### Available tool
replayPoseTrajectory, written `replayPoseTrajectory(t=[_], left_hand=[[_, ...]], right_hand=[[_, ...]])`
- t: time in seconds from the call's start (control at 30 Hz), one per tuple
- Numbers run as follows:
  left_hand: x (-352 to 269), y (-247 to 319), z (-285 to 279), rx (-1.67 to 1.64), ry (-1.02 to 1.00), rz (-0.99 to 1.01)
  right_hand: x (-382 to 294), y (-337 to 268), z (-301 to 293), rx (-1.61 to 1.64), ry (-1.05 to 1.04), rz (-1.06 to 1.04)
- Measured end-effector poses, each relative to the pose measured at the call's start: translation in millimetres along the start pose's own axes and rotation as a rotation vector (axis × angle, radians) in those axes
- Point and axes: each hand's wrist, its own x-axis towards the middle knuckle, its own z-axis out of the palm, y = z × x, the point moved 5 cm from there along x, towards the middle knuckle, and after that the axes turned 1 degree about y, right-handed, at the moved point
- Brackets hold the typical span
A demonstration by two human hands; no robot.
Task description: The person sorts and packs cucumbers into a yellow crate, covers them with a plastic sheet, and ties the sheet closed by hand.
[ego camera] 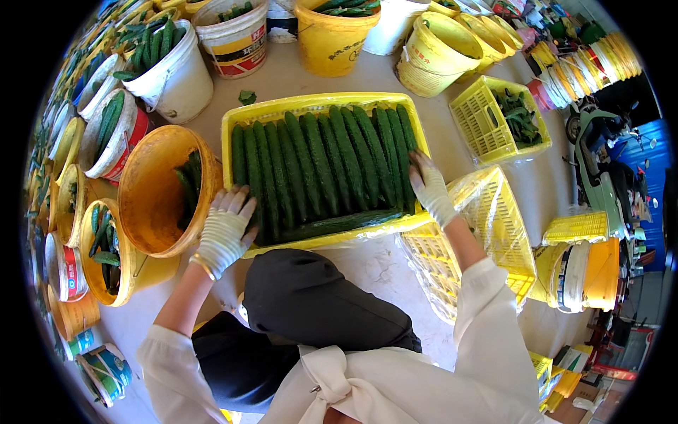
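A yellow plastic crate (322, 97) lined with clear film lies in front of me. Dark green cucumbers (323, 159) fill it in a tight, nearly upright row, and one cucumber (339, 225) lies crosswise along the near side. My left hand (225, 228), in a whitish ribbed glove, has its fingers spread at the crate's near left corner, beside the end cucumbers. At the right side, my gloved right hand (430, 185) reaches over the rim, its fingertips against the outermost cucumbers. Neither hand visibly encloses anything.
An orange-yellow bucket (153, 185) with a few cucumbers tilts close by my left hand. Several more buckets (169, 79) crowd the left and far side. Right of the crate are a film-covered yellow basket (498, 212) and a smaller crate (476, 124). A scooter (596, 169) stands farther right.
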Motion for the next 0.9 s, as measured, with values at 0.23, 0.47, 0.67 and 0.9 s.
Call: replayPoseTrajectory(t=[0.23, 0.47, 0.67, 0.9], left_hand=[[-39, -26, 10, 0.110, 0.211, 0.008], [-32, -11, -11, 0.082, 0.333, 0.061], [28, 46, 29, -0.164, -0.112, 0.203], [75, 82, 69, -0.122, -0.399, 0.334]], right_hand=[[-98, -4, 13, 0.073, 0.180, 0.097], [-72, -51, 26, -0.093, -0.328, -0.093], [-70, -35, 39, -0.184, -0.483, -0.088], [-64, -48, 51, -0.465, -0.563, -0.005]])
